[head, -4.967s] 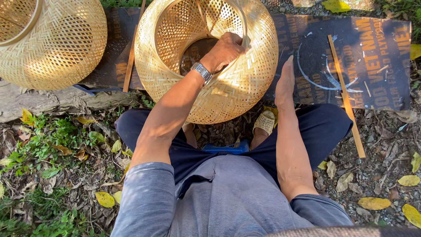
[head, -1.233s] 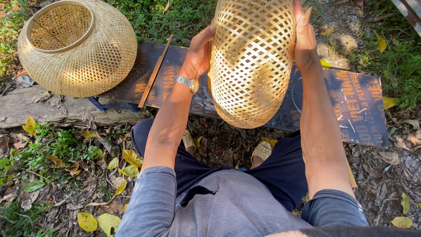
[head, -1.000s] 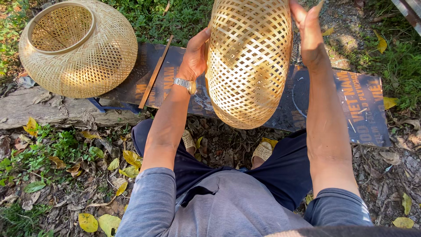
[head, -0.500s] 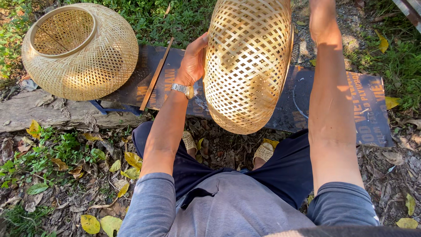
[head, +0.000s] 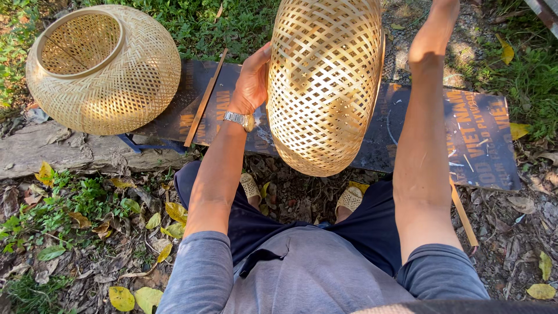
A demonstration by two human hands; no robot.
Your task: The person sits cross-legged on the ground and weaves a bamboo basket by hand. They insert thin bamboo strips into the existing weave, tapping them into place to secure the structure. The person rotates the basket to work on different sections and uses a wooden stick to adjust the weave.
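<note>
The right arm has gone up since half a second ago. Back then the right hand was already near the top edge, and now the right hand [head: 444, 7] is almost out of the picture, so I cannot tell if it is open or closed. The tall woven basket [head: 325, 81] has hardly moved.

On the far left sits a round woven basket [head: 104, 70]. It lies tipped on its side on the ground, with its round mouth facing up and to the left. It rests partly on an old grey plank [head: 70, 152].

Next comes a thin wooden stick [head: 205, 99]. It lies slanted on the dark board [head: 482, 145].

Then the left hand [head: 251, 81], with a silver watch [head: 239, 120] on the wrist. The fingers are curled around the left side of the tall woven basket and grip it. It looks like the hand holds the basket up in the air, in front of the person, so they can look at the weave (that is only my guess).

The tall basket hangs above the dark board and above the person's two woven sandals [head: 350, 199].

On the right, the dark board is long and flat. It has orange letters and white scratchy marks on its right end. A second stick [head: 463, 216] pokes out below it, by the right knee. Yellow leaves [head: 133, 298] lie on the dirt.
</note>
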